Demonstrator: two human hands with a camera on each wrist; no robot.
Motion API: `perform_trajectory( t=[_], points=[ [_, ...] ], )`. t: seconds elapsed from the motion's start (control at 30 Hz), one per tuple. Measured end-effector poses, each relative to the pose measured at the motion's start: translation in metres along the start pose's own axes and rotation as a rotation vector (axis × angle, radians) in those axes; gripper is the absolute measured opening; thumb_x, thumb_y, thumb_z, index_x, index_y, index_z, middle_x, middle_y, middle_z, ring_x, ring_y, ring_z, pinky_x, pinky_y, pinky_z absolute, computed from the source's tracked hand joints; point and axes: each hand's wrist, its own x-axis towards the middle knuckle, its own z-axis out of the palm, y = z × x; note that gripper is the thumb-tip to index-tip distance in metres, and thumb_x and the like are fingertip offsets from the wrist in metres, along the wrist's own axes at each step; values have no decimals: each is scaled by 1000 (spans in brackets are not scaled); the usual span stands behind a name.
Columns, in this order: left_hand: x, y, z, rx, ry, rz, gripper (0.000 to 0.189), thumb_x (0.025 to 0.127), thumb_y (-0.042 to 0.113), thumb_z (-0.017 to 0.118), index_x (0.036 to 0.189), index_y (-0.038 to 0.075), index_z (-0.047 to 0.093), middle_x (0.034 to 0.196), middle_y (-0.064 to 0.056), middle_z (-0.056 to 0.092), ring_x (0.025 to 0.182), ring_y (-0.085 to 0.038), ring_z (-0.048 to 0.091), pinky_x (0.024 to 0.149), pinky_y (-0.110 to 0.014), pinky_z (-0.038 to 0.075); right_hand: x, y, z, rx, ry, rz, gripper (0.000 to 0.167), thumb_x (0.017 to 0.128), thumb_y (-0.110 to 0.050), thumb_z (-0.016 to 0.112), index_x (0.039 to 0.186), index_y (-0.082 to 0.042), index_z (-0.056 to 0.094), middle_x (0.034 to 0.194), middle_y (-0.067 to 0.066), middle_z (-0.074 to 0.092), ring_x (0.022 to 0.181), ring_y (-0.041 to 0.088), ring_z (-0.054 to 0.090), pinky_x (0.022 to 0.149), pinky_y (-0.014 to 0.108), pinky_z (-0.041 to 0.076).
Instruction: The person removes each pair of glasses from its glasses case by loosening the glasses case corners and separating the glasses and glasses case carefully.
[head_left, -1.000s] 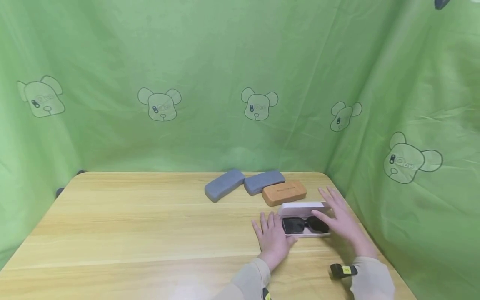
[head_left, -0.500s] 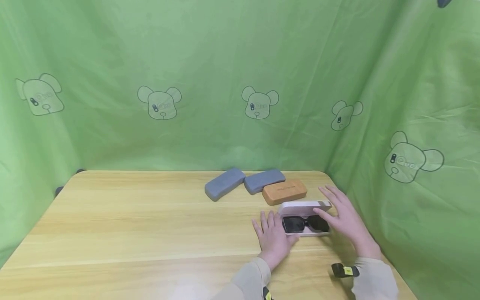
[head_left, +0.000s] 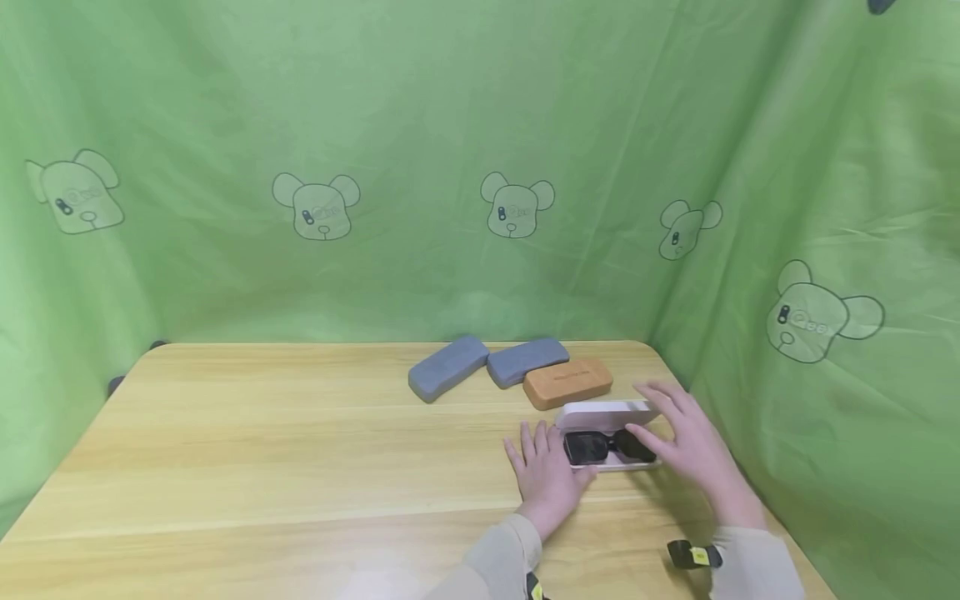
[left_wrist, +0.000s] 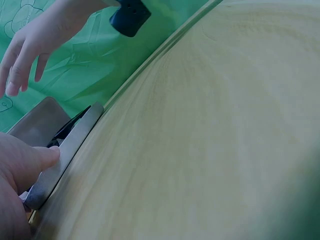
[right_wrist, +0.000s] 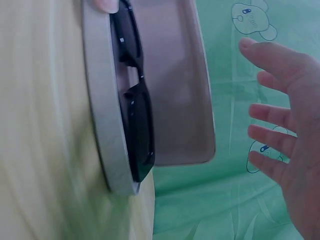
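Observation:
A glasses case (head_left: 609, 411) stands with its lid raised at the table's right side. Inside lies a pair of black sunglasses (head_left: 588, 448), also seen in the right wrist view, lenses (right_wrist: 141, 131) toward the lid. My left hand (head_left: 548, 479) rests at the case's left end, fingers spread and straight. Its thumb (left_wrist: 44, 158) presses on the front rim in the left wrist view. My right hand (head_left: 693, 447) hovers by the case's right end, covering part of it in the head view. In the right wrist view it is apart from the lid (right_wrist: 175, 85) and holds nothing.
Behind the case lie an orange glasses case (head_left: 567, 384) and two blue-grey glasses cases, one in the middle (head_left: 525, 362) and one to the left (head_left: 448, 369). Green curtains (head_left: 420, 275) hang behind and beside the wooden table (head_left: 262, 467).
My right hand has shifted slightly, its fingers a little lower and closer together. The left hand, the case and the sunglasses stay in place; the view sways a little.

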Motion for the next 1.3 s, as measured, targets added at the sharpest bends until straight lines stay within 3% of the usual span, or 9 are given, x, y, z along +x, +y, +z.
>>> perform_trajectory(
  t=[0.23,0.43,0.77,1.3],
  points=[
    [-1,0,0,23,0,3,81,76,63,69,137,14,50,150,-7,46,147,-34,29,118,-63,18,-9,-2,3,-56,89,-101,64,67,-22,84,125,-4,62,121,20,60,112,36,54,103,44,42],
    [0,-1,1,21,1,1,80,77,63,69,137,14,50,150,-7,45,147,-34,28,118,-63,18,-16,-7,8,-89,70,-113,60,66,-24,85,119,-5,64,115,21,61,105,37,56,92,56,45],
    [2,-1,2,51,-20,-10,82,77,65,67,139,15,49,151,-6,44,148,-32,27,119,-62,16,-21,-1,25,-66,-10,-139,53,66,-25,86,112,-8,67,107,10,65,95,27,62,83,50,52],
    [1,1,0,56,-10,-10,80,77,64,69,138,16,49,150,-6,45,147,-33,28,119,-62,17,-24,4,38,-83,-89,-91,49,71,-23,83,114,-7,66,110,14,64,100,34,61,87,57,51]
  ],
)
